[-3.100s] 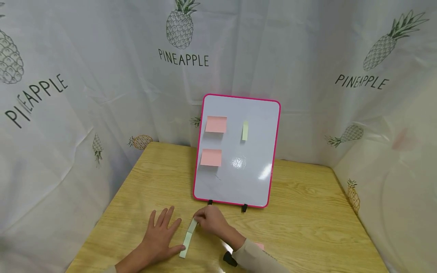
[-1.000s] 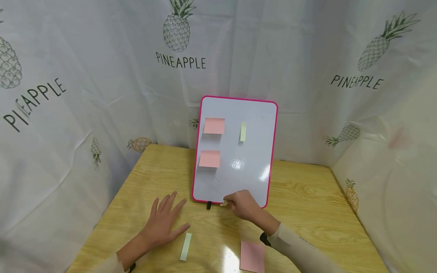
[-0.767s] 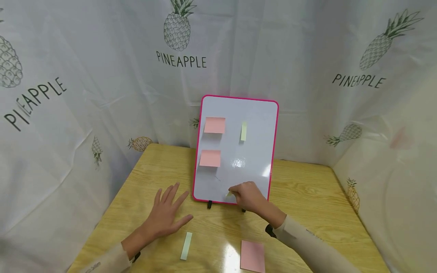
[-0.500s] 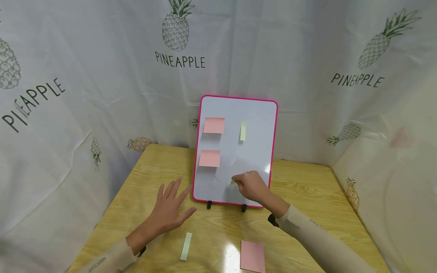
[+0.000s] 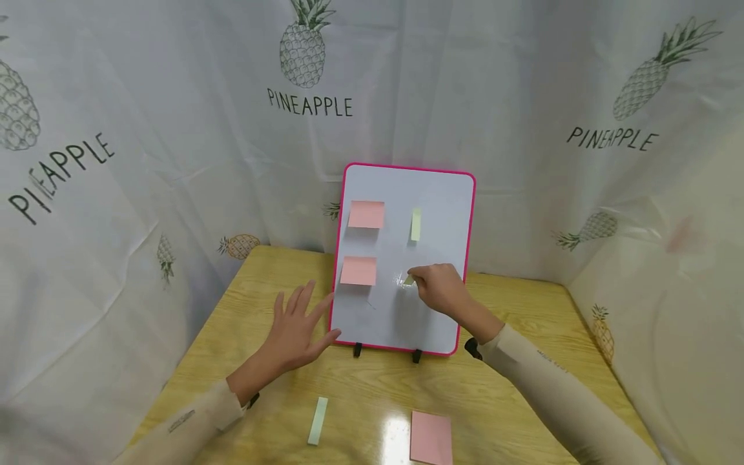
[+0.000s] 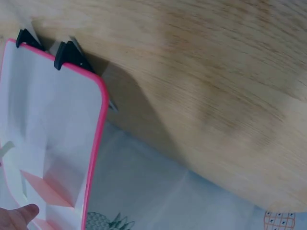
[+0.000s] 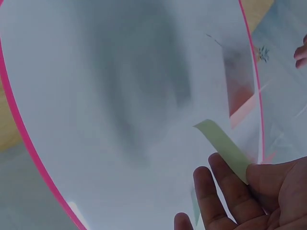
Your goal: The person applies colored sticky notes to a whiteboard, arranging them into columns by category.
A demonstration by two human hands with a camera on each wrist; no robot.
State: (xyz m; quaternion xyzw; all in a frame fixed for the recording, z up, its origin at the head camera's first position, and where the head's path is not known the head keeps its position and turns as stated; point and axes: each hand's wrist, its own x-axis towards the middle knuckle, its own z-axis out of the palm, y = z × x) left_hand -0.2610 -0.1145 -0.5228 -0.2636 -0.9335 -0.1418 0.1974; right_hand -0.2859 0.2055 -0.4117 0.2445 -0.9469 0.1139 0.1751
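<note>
My right hand (image 5: 444,290) pinches a narrow green sticky note (image 7: 223,146) between thumb and fingers, in front of the whiteboard (image 5: 395,323). In the right wrist view the strip's free end curls toward the board's surface. My left hand (image 5: 296,332) is spread with nothing in it, its fingertips beside the board's lower left edge. Two pink sticky notes (image 5: 366,214) are stuck one above the other on the board's left side. Another green strip (image 5: 415,225) hangs on the upper right, just above my right hand.
A narrow green sticky-note pad (image 5: 317,421) and a square pink pad (image 5: 431,438) lie on the wooden table (image 5: 261,297) nearer me. Black clips (image 5: 416,356) support the board's bottom edge. A pineapple-print curtain (image 5: 203,129) surrounds the table.
My right hand peeled the green strip off the pad on the table and carried it up in front of the board. My left hand let go of the pad and moved up toward the board.
</note>
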